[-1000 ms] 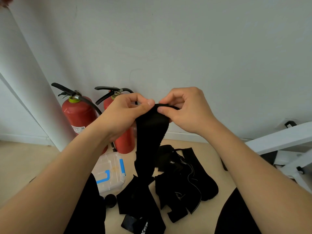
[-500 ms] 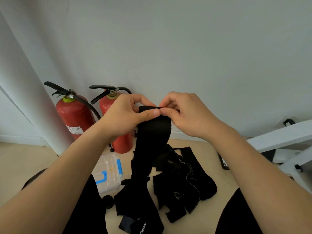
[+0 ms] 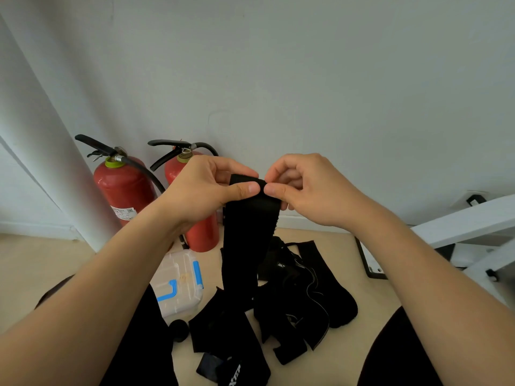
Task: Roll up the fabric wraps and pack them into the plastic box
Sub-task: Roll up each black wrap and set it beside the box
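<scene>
Left hand (image 3: 203,190) and right hand (image 3: 309,188) pinch a black wrap's (image 3: 245,232) top edge; box (image 3: 178,285) at 7 o'clock.

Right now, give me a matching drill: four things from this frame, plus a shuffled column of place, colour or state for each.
1 held wrap
2 plastic box
3 fire extinguishers
4 loose wraps

A standing against the wall
B heaped on the floor
C pinched between left hand and right hand
D clear, blue latches

Pairs: 1-C, 2-D, 3-A, 4-B
</scene>
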`<state>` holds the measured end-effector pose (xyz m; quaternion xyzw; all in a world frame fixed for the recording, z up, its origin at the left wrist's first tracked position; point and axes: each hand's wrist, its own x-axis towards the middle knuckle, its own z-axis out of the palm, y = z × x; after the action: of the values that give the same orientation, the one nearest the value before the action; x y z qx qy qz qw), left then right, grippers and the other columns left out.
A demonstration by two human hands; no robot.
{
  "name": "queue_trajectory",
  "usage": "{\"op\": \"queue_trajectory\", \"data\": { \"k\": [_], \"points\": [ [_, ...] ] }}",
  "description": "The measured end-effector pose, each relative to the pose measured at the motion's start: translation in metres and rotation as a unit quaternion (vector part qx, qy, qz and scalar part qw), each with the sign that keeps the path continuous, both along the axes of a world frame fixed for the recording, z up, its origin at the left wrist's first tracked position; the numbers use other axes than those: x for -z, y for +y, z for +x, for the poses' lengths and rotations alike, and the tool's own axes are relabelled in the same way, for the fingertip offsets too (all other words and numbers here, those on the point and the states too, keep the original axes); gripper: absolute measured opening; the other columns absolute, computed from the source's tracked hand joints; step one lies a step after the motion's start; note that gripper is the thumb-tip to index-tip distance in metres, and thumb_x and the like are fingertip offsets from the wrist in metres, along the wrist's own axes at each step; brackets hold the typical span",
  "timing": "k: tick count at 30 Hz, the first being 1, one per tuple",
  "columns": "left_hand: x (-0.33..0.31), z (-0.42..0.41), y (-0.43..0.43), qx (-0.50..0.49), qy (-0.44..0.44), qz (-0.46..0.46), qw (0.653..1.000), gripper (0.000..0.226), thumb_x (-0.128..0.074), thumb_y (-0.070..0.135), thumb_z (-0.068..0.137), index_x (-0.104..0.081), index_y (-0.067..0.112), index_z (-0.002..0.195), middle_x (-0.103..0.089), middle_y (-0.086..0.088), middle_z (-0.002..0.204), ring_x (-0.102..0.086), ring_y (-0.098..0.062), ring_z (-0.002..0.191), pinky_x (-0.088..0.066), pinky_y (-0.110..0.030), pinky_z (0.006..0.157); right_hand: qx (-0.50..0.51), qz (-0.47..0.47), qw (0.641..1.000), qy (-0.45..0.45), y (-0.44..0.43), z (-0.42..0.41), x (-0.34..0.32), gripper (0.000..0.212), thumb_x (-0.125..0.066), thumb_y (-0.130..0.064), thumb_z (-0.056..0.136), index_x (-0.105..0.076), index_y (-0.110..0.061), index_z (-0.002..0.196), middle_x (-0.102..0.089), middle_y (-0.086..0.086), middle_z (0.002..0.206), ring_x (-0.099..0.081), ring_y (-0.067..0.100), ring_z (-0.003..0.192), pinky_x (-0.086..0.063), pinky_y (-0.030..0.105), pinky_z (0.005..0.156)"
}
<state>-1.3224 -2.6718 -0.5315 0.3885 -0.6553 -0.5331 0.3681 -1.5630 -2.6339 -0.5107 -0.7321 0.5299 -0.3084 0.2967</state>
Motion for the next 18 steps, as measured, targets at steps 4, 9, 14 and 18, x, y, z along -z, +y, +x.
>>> {"op": "queue_trajectory", "data": {
  "k": [4,9,14,18],
  "points": [
    [-0.002,0.002,0.003,-0.004,-0.018,-0.018,1.0,0.028,-0.09,0.024,0.084,-0.08,0.017,0.11,-0.083,-0.016,0.096,-0.082,-0.034,0.093,-0.068,-0.043,0.084,-0.024,-0.001,0.992,0.12,0.004,0.003,0.0,0.023,-0.069,-0.034,0.107,-0.075,-0.023,0.126,-0.077,-0.008,0.078,-0.073,0.007,0.072,-0.056,0.027,0.071],
    [-0.004,-0.004,0.01,0.045,-0.047,0.04,0.997,0.035,-0.077,0.042,0.092,-0.077,0.016,0.116,-0.08,-0.025,0.099,-0.08,-0.037,0.092,-0.067,-0.048,0.079,0.009,-0.092,0.986,0.139,0.005,0.004,-0.001,0.006,-0.08,-0.03,0.098,-0.078,-0.025,0.101,-0.073,-0.014,0.084,-0.07,0.004,0.08,-0.056,0.021,0.07],
    [-0.003,-0.01,0.01,-0.002,-0.006,0.059,0.998,0.038,-0.078,0.043,0.093,-0.078,0.006,0.101,-0.077,-0.028,0.1,-0.076,-0.037,0.089,-0.062,-0.043,0.078,0.019,-0.125,0.985,0.113,0.002,0.002,0.006,0.009,-0.088,-0.024,0.09,-0.084,-0.025,0.098,-0.064,-0.04,0.066,-0.067,-0.011,0.073,-0.046,0.004,0.067],
    [-0.004,-0.004,0.008,0.009,-0.041,0.03,0.999,0.022,-0.082,0.022,0.096,-0.08,0.017,0.117,-0.083,-0.016,0.102,-0.081,-0.036,0.098,-0.066,-0.045,0.092,-0.04,-0.005,0.995,0.088,0.0,-0.002,0.005,0.013,-0.079,-0.03,0.1,-0.081,-0.03,0.113,-0.08,-0.012,0.092,-0.076,0.007,0.075,-0.06,0.023,0.072]
  ]
}}
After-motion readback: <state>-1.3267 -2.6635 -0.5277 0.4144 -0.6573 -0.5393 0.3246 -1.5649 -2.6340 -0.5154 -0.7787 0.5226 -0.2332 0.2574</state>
